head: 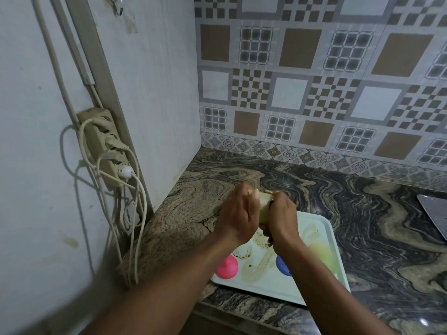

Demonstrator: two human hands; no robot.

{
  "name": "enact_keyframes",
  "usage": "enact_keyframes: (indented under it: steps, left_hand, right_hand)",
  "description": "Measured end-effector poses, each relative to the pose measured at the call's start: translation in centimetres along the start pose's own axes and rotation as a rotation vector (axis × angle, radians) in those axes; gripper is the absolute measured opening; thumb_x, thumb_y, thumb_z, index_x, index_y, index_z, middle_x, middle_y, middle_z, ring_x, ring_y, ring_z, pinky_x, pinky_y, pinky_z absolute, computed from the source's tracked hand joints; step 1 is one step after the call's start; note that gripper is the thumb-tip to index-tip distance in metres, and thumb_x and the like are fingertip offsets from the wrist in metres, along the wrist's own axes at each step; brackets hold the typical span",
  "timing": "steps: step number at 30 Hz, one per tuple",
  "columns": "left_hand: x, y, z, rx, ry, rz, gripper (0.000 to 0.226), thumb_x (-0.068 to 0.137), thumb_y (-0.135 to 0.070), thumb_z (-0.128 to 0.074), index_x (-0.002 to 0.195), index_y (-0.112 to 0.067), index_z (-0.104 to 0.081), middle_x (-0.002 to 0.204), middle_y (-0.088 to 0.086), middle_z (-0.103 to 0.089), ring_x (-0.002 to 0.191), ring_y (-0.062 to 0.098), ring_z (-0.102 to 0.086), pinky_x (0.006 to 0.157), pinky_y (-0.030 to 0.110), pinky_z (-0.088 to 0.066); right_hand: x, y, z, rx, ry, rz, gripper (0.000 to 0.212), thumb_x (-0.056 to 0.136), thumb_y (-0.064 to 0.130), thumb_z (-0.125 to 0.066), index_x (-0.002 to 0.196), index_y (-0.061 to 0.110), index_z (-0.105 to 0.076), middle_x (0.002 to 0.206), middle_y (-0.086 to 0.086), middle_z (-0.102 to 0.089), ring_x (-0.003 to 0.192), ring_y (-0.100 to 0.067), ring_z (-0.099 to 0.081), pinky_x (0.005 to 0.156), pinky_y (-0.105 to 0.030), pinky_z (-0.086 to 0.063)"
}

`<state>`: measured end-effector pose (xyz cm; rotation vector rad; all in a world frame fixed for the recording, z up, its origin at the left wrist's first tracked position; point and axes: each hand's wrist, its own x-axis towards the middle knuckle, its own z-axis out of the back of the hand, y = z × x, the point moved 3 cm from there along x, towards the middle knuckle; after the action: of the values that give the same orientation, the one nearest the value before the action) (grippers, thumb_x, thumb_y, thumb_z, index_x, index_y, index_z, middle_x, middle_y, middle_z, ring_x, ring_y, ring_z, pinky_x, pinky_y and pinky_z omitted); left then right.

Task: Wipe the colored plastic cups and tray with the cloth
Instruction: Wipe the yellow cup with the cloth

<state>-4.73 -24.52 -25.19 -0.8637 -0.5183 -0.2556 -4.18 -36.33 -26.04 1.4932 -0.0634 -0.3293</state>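
Observation:
A white tray [323, 229] with brown stains lies on the marble counter near its front edge. On it stand a pink cup [227, 266], a blue cup [282, 265] partly hidden by my right forearm, and a blurred yellow-green cup [321, 255]. Above the tray's far left corner my left hand [238, 213] grips a pale cream cup [264, 204]. My right hand [281, 215] presses against the cup's other side, closed on a dark brownish cloth [268, 238] that hangs below the fingers. Most of the cup and cloth is hidden by the hands.
A power strip [104, 146] with several plugs and dangling cables hangs on the left wall. The marble counter [362, 213] runs back to a patterned tiled wall. A metal sheet corner [435, 213] shows at the right edge.

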Motion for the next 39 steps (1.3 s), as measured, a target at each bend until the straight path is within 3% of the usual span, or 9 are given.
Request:
enact_keyframes:
  steps: [3, 8, 13, 17, 22, 26, 30, 35, 39]
  left_hand:
    - [0.1, 1.8, 0.1, 0.123, 0.194, -0.295, 0.044, 0.099, -0.049, -0.032, 0.117, -0.012, -0.049, 0.109, 0.009, -0.054, 0.084, 0.028, -0.059, 0.065, 0.033, -0.048]
    - [-0.6, 0.6, -1.0, -0.195, 0.128, 0.174, 0.057, 0.09, -0.07, -0.026, 0.116, -0.023, -0.046, 0.098, -0.002, -0.064, 0.088, 0.021, -0.065, 0.072, 0.029, -0.046]
    - [-0.7, 0.2, -0.9, -0.122, 0.089, 0.038, 0.063, 0.086, -0.064, -0.047, 0.133, -0.022, -0.041, 0.103, -0.003, -0.065, 0.086, 0.015, -0.065, 0.073, 0.031, -0.051]
    - [-0.4, 1.4, -0.3, -0.1, 0.113, 0.106, 0.072, 0.076, -0.062, -0.059, 0.136, -0.027, -0.038, 0.103, -0.001, -0.067, 0.088, 0.017, -0.066, 0.075, 0.038, -0.055]
    - [-0.1, 1.8, 0.2, -0.079, 0.286, 0.115, 0.088, 0.07, -0.067, -0.069, 0.145, -0.04, -0.031, 0.128, -0.009, -0.066, 0.109, 0.013, -0.067, 0.09, 0.042, -0.056]
    - [-0.7, 1.2, 0.3, 0.025, 0.366, 0.01, 0.1, 0.073, -0.058, -0.072, 0.153, -0.043, -0.014, 0.134, -0.012, -0.061, 0.112, 0.014, -0.065, 0.094, 0.041, -0.054]
    - [-1.0, 1.8, 0.4, -0.102, 0.313, 0.131, 0.089, 0.073, -0.049, -0.076, 0.149, -0.039, -0.03, 0.12, -0.011, -0.067, 0.105, 0.006, -0.066, 0.09, 0.037, -0.057]
    - [0.2, 2.2, 1.2, -0.252, 0.257, 0.256, 0.054, 0.074, -0.037, -0.081, 0.122, -0.026, -0.06, 0.105, -0.01, -0.071, 0.092, 0.002, -0.07, 0.083, 0.038, -0.06]
    - [0.3, 2.1, 1.4, -0.392, 0.257, 0.331, 0.051, 0.067, -0.042, -0.079, 0.115, -0.034, -0.062, 0.109, -0.007, -0.07, 0.098, 0.013, -0.071, 0.084, 0.042, -0.061]
  right_hand:
    - [-0.4, -0.4, 0.4, 0.049, 0.17, -0.347, 0.046, 0.103, 0.038, -0.029, 0.095, 0.004, -0.059, 0.068, -0.019, -0.057, 0.048, -0.026, -0.05, 0.042, -0.026, -0.034]
    - [0.0, 0.0, 0.6, -0.019, -0.123, 0.105, 0.035, 0.093, 0.039, -0.029, 0.076, 0.018, -0.052, 0.075, -0.013, -0.053, 0.066, -0.029, -0.051, 0.055, -0.037, -0.038]
    - [0.8, -0.2, 1.9, 0.187, 0.038, -0.385, 0.037, 0.097, 0.029, -0.032, 0.091, 0.006, -0.061, 0.068, -0.018, -0.06, 0.053, -0.028, -0.055, 0.046, -0.029, -0.037]
    - [0.2, 1.1, 3.7, 0.069, -0.25, 0.296, 0.035, 0.106, 0.032, -0.033, 0.1, 0.012, -0.062, 0.088, -0.006, -0.063, 0.082, -0.019, -0.059, 0.068, -0.033, -0.044]
    - [-1.5, 0.8, 2.0, -0.532, 0.165, 1.004, 0.041, 0.107, 0.034, -0.032, 0.123, 0.019, -0.067, 0.124, 0.004, -0.065, 0.119, -0.013, -0.054, 0.101, -0.028, -0.038]
    - [0.4, 0.3, 2.1, -0.354, 0.357, 0.595, 0.047, 0.105, 0.046, -0.034, 0.106, 0.021, -0.074, 0.098, 0.002, -0.075, 0.094, -0.017, -0.068, 0.084, -0.039, -0.051]
    - [2.5, 0.3, 2.9, -0.04, 0.28, 0.012, 0.051, 0.105, 0.043, -0.039, 0.096, 0.009, -0.076, 0.091, -0.027, -0.073, 0.078, -0.034, -0.066, 0.074, -0.046, -0.053]
    - [-0.8, 0.2, 2.1, -0.179, 0.173, 0.548, 0.046, 0.107, 0.042, -0.033, 0.123, 0.018, -0.07, 0.11, 0.0, -0.073, 0.098, -0.003, -0.067, 0.081, -0.023, -0.052]
    - [1.4, 0.1, 2.3, 0.229, 0.194, -0.029, 0.041, 0.108, 0.033, -0.039, 0.113, 0.003, -0.067, 0.089, -0.025, -0.069, 0.08, -0.032, -0.066, 0.07, -0.051, -0.055]
